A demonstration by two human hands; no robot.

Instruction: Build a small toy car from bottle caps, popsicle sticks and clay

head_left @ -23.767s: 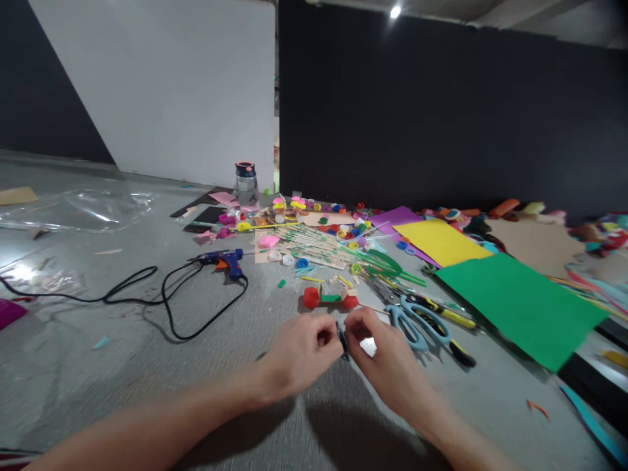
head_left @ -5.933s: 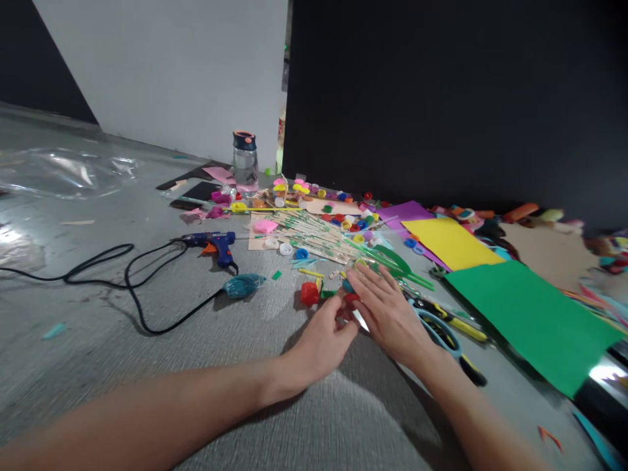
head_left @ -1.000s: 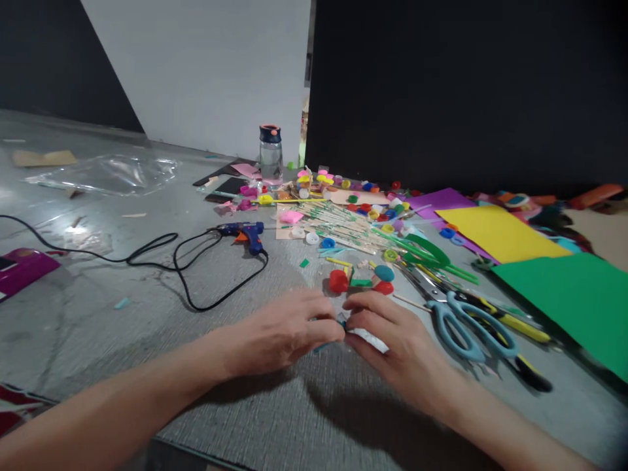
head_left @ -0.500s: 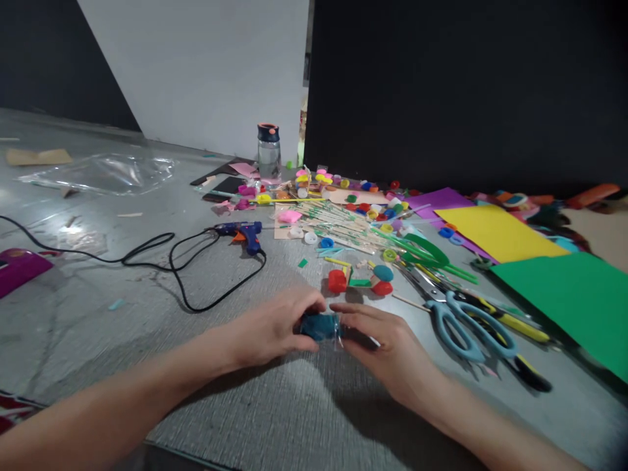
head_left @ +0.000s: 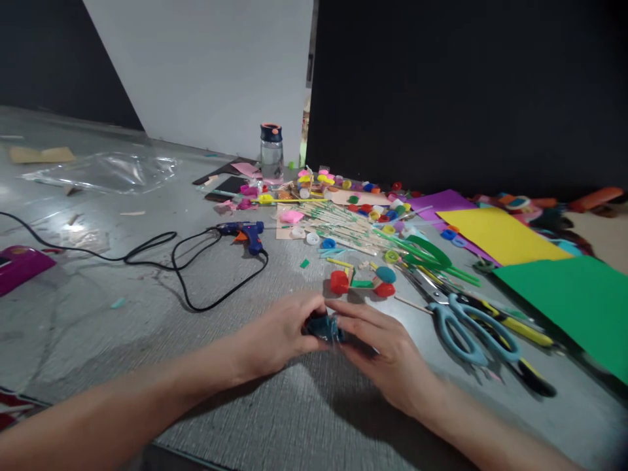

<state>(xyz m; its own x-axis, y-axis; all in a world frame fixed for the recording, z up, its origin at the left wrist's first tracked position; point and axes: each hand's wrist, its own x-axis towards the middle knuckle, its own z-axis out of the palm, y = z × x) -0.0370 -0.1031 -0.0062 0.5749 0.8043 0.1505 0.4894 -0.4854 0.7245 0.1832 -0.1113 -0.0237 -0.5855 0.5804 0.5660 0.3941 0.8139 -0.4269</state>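
Between my two hands is a small dark teal piece [head_left: 321, 328] in clear plastic wrap, just above the grey table. My left hand [head_left: 289, 327] has thumb and fingers closed around its left end. From the other side, my right hand [head_left: 377, 347] pinches its right end, where the clear film shows. The fingers hide much of the piece, so I cannot tell exactly what it is. Just beyond my hands stands a small craft vehicle [head_left: 363, 284] with red bottle caps at its ends and a blue-green round piece on top.
A blue glue gun [head_left: 250, 234] lies at left with its looping black cord [head_left: 184, 288]. Scissors [head_left: 456, 314] with light blue handles rest at right beside green foam sheet [head_left: 569, 307] and yellow sheet [head_left: 500, 232]. Wooden sticks [head_left: 338, 222], caps and a water bottle [head_left: 271, 154] stand further back.
My hands have drawn slightly closer together, and the fingers now cover more of the teal piece. The whole view has shifted a little; the other things lie as before.
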